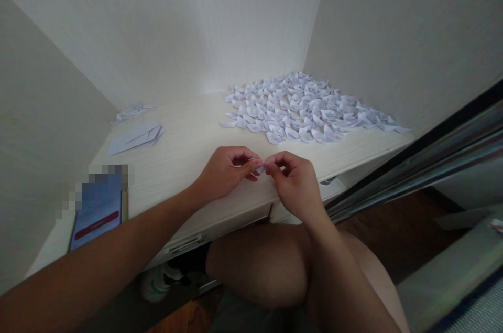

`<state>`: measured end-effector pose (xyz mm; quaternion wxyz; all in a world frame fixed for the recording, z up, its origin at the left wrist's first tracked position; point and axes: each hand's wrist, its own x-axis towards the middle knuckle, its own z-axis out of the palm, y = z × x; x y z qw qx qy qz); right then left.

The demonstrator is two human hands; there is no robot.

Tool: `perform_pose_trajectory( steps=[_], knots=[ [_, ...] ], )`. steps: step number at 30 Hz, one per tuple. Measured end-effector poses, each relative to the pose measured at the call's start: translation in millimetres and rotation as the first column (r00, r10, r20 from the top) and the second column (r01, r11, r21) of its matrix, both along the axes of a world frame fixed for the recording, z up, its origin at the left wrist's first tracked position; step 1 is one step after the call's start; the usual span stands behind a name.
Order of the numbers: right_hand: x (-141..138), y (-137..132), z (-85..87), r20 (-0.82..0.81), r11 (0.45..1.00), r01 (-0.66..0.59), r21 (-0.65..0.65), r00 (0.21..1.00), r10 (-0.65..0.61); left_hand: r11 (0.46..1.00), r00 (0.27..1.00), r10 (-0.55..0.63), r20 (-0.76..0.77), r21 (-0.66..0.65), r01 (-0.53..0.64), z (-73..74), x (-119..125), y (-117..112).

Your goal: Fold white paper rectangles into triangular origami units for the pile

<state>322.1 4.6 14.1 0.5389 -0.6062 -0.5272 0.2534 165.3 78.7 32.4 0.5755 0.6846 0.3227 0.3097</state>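
Observation:
A small piece of folded white paper (261, 169) is pinched between my two hands, just above the front part of the white desk (188, 149). My left hand (231, 169) grips its left side between thumb and fingers. From the right, my right hand (295, 178) pinches the other side with thumb and forefinger. Most of the paper is hidden by my fingertips, so its full shape does not show. Beyond my hands, many small folded white paper boats (294, 107) lie close together in rows on the desk.
Flat white paper pieces (133, 139) lie at the left, with narrow folded papers (135, 111) behind them. A phone (98, 212) with a lit screen rests near my left forearm. Walls (251, 18) enclose the desk's back and sides. My legs (259, 265) are under its front edge.

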Motion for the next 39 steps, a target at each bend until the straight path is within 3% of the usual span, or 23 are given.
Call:
perform_pose_trajectory(
  steps=[6,11,15,20,26,33,39],
  knots=[
    [7,2,3.9,-0.127,0.998,-0.039,-0.041,0.991,0.034,0.996,0.999,-0.048,0.0,-0.078,0.048,-0.1,2,-2],
    [9,2,6.4,-0.203,0.989,-0.144,-0.043,0.97,0.132,0.998,0.999,-0.041,-0.014,-0.056,0.041,1.8,1,-3],
    [13,2,6.8,-0.283,0.986,-0.157,-0.058,0.949,0.135,0.997,0.996,-0.072,0.045,-0.012,0.073,1.4,0,-4],
    [20,-2,10.1,-0.483,0.974,-0.208,-0.087,0.864,0.142,0.985,0.979,-0.157,0.126,-0.048,0.164,2.7,-1,-3],
    [17,-5,12.2,-0.644,0.97,-0.24,-0.049,0.75,0.153,0.995,0.974,-0.074,0.216,-0.048,0.087,1.8,-3,-1],
    [12,-8,9.1,-0.74,0.946,-0.323,0.042,0.626,0.247,0.949,0.913,0.029,0.407,-0.297,0.103,-0.2,0,-2],
    [5,-7,6.5,-0.762,0.948,-0.311,0.068,0.597,0.251,0.868,0.897,0.031,0.44,-0.457,0.195,4.7,-2,-2]
  ],
)
